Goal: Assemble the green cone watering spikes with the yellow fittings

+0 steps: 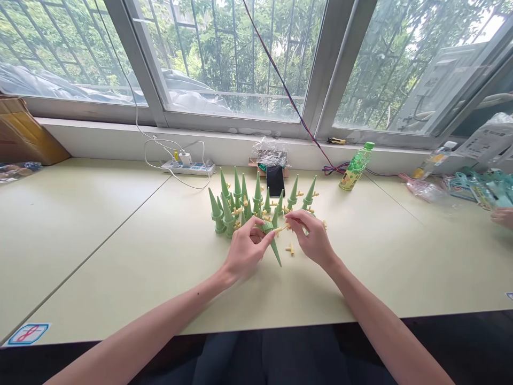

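Note:
My left hand [245, 247] is closed around a green plant watering spike [276, 252], tilted with its tip pointing down toward me. A yellow valve [277, 231] sticks out from its side, near my left thumb. My right hand [313, 236] pinches a small yellow piece [287, 226] close to that valve; whether the two touch, I cannot tell. On the table just below lies a loose yellow T-shaped valve [290, 249]. Behind my hands several green spikes [227, 216] stand tip up, many with yellow valves on their sides; my hands partly hide some.
Behind the spikes are a black phone [275, 182] and a box with clear plastic [270, 153]. A power strip [192, 168] with white cables lies back left. A green bottle [356, 167] stands back right. Another person's hand [503, 216] shows at the right edge near bagged teal items [467, 184].

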Available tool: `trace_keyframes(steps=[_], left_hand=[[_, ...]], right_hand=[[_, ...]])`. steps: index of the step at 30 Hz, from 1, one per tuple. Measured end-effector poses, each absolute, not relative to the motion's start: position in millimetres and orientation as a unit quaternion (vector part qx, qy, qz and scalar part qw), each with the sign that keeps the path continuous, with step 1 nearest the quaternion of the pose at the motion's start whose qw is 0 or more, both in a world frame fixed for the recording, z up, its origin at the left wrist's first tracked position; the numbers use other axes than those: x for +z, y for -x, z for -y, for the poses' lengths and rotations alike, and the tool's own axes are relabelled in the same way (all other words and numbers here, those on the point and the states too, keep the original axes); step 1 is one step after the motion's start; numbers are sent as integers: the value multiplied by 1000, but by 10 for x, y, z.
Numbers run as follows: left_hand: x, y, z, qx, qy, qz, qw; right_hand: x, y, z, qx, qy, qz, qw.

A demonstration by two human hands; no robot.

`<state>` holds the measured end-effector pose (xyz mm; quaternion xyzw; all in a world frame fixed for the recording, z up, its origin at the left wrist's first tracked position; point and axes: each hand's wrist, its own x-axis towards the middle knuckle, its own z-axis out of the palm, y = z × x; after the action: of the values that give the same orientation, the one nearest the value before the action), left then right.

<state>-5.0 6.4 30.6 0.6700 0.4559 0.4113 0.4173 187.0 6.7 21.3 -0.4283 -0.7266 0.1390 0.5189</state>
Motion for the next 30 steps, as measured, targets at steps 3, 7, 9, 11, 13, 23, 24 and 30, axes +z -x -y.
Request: trace_keyframes(steps=[3,7,9,11,13,23,24,30], left_hand=[[298,48,-66,416,-672,-451,416],[290,48,-70,420,-673,-444,416],[284,50,-75,421,-674,-445,414],[276,51,-80,423,-676,-447,405],[266,52,-83,425,-683,-448,392],[218,64,-78,418,-711,-446,347],[214,64,-79,418,-712,-446,345],[214,60,-77,425,-714,-440,341]], right_hand=[[213,-1867,-62,138,431,725,520],[205,-1857,-53,144,430,728,514],[200,-1848,-50,149,425,733,510],[196,-1837,-48,157,419,736,508],[193,-1827,-44,164,412,738,508],[186,-1809,-39,152,405,741,513],[183,-1809,-40,150,405,741,513],[183,-1801,-33,153,406,736,519]])
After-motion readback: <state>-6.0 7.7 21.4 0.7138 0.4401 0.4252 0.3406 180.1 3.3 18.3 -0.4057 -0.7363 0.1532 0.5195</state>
